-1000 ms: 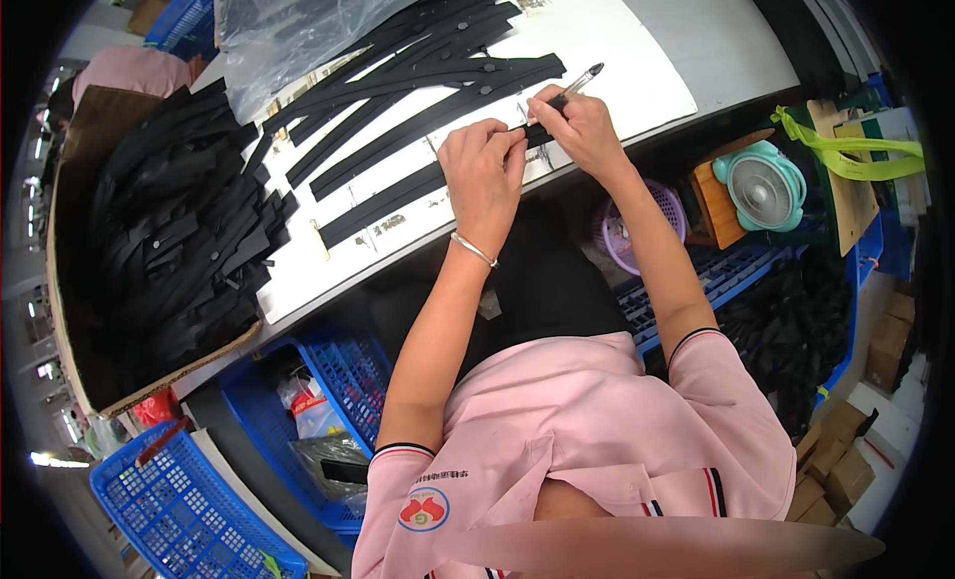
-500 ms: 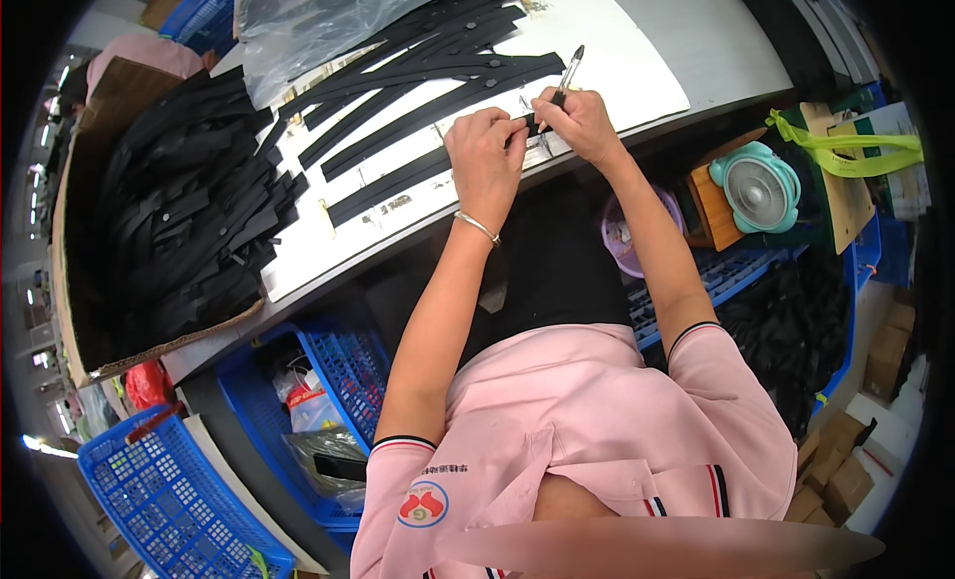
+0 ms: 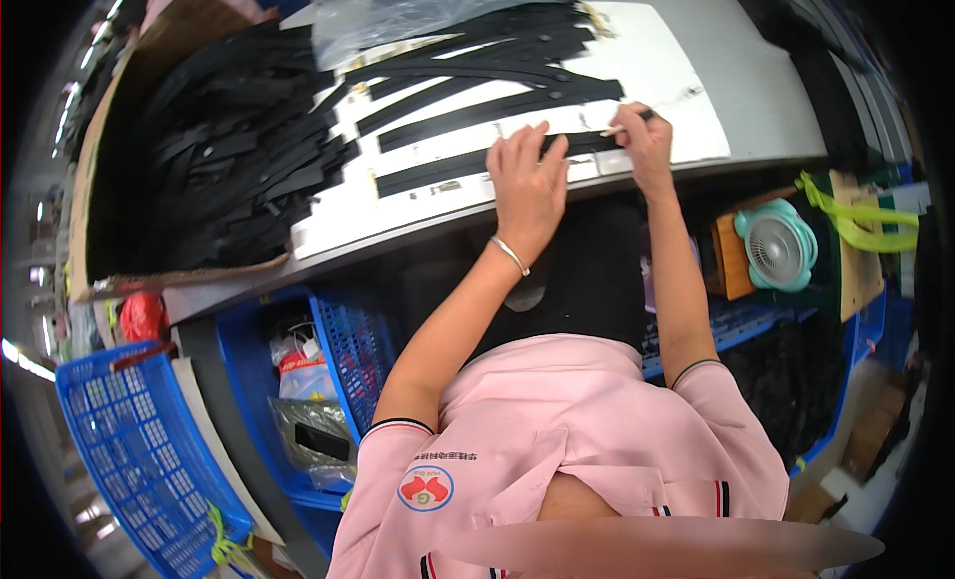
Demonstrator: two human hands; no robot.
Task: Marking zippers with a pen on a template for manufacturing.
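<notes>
**A:** While the left hand (image 3: 524, 176) lies flat with its fingers spread, pressing down on the near long black flat strip (image 3: 468, 165), what is the right one doing?

**B:** The right hand (image 3: 645, 146) has its fingers pinched shut around a thin pen-like marker (image 3: 629, 123), the tip touching the same strip at its right end. That strip lies on the white tabletop (image 3: 686, 101), close to the table's near edge.

**A:** And beyond it?

**B:** Farther in on the table sit more long black strips (image 3: 487, 77), fanned side by side, and a crumpled clear plastic bag (image 3: 398, 12) at the far edge. Left of the table, a brown cardboard box (image 3: 85, 201) is heaped with black strips. Below the table's near edge stand a blue plastic crate (image 3: 343, 330) and, to the right, a small teal desk fan (image 3: 776, 249).

**A:** What could go wrong?

**B:** I'd judge the strip could slide under the pen if the flat palm eases off, smearing the mark. Being so near the edge, it might also slip off toward the crate.
</notes>
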